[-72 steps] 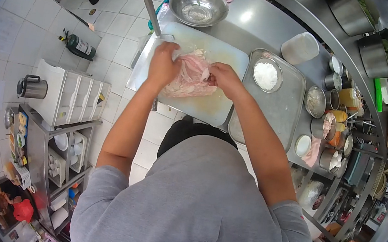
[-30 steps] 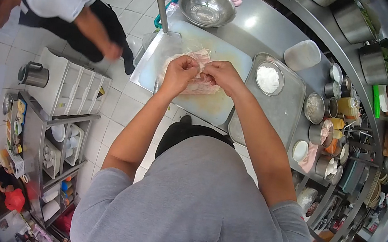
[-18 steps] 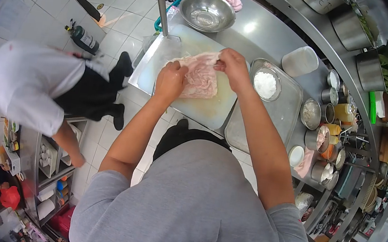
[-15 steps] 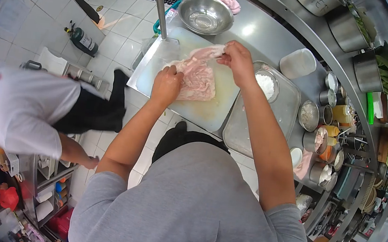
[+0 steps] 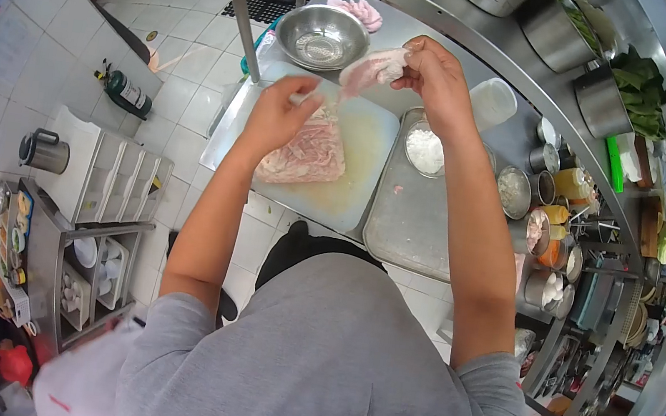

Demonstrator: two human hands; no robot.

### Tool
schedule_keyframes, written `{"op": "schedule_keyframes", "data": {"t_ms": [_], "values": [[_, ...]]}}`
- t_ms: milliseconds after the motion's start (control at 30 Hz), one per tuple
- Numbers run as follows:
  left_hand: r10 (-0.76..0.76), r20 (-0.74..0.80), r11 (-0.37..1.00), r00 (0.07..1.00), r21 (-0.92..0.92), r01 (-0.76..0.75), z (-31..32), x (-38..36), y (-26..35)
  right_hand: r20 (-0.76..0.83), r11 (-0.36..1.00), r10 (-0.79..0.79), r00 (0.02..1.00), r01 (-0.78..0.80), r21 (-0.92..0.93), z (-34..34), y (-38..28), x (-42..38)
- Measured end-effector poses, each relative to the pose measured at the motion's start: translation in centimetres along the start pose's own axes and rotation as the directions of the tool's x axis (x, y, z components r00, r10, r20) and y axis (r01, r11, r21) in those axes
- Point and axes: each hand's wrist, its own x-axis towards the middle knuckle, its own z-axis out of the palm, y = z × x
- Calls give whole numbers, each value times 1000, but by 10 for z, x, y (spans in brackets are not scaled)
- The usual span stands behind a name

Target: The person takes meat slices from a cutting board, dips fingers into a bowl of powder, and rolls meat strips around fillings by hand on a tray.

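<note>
My right hand (image 5: 436,78) is raised over the back of the cutting board and pinches a slice of raw meat (image 5: 370,70), pale pink with white fat, which hangs from the fingers toward the left. Below, a stack of raw meat slices (image 5: 306,154) lies on the white cutting board (image 5: 361,157). My left hand (image 5: 280,113) hovers at the far left part of the stack, fingers and thumb apart and a little blurred. Whether its palm side touches the stack is hidden.
A steel bowl (image 5: 322,36) stands behind the board. On the right lies a metal tray (image 5: 410,231) with a bowl of white powder (image 5: 426,150). A shelf post (image 5: 244,20) rises at the left, and several small containers (image 5: 549,228) crowd the right side. A co-worker's white shirt (image 5: 88,374) is at lower left.
The slice has come up off the stack in my right hand, which moved up and away. My left hand has lifted from the meat. The co-worker has moved toward the lower left, behind me.
</note>
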Motion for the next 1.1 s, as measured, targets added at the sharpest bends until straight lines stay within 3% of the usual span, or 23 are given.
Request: {"op": "schedule_keyframes", "data": {"t_ms": [33,100,133,167,200,367,433,467,500,533,567,600,667,700,767,900,967,1100], "values": [[4,9,1000,1000,0,-4,11,11,14,23,1000,-7,1000,7,1,-1,-4,-7],[278,34,892,960,-379,-246,34,28,35,33,1000,-17,999,17,0,-5,-12,-22],[285,44,889,958,-385,-247,39,32,35,44,1000,-22,999,23,-3,-9,-16,-30],[175,246,884,953,-466,-42,46,36,32,52,1000,-29,998,30,-8,-15,-19,-39],[80,452,851,888,-495,175,55,39,32,30,999,-33,999,33,-14,-24,-21,-50],[166,628,852,760,-479,210,111,26,29,-164,996,-67,984,57,-66,-102,16,-133],[15,753,897,657,-300,323,132,19,46,-216,990,58,975,-83,-111,-144,53,-177],[18,773,897,634,-293,332,146,17,52,-244,990,65,968,-93,-105,-153,60,-196],[13,807,942,590,-208,263,162,12,59,-260,900,85,962,-186,-393,-157,67,-220],[4,838,975,546,-125,185,178,7,63,-278,721,107,954,-267,-639,-160,69,-237],[-39,861,980,508,-65,187,193,1,66,-327,658,260,909,-415,-629,-164,73,-248],[-44,877,981,479,-51,185,207,-1,68,-353,666,265,897,-435,-606,-161,79,-256],[-96,944,994,316,73,83,235,-4,71,-318,829,136,938,-284,-482,-150,90,-263],[-100,954,994,284,83,72,248,-6,73,-348,835,137,927,-297,-463,-147,99,-265],[-139,962,990,234,132,44,267,-9,77,-206,924,15,978,-93,-372,-149,122,-267],[-139,976,990,168,135,34,290,-13,85,-181,978,121,976,-149,-149,-155,163,-290],[-128,974,990,185,115,81,298,-16,87,-229,970,231,946,-242,-25,-164,186,-308],[-148,973,988,178,154,-17,315,-11,65,-359,938,291,887,-338,-73,-173,190,-336]]}}
